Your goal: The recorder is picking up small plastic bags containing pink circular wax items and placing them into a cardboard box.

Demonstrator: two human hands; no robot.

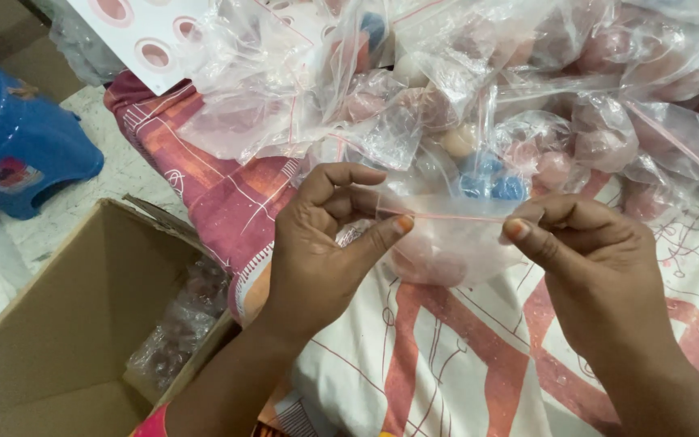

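Patterned red-and-white bedding (463, 364) serves as the work area. Left hand (325, 243) and right hand (584, 259) each pinch one end of the seal strip on a clear zip bag (446, 243), held just above the bedding; the bag contains pinkish round items. Behind it lies a pile of similar filled bags (527, 89). At left, an open cardboard box (66, 324) holds more bags, with a blue plastic stool (18, 137) beyond it.
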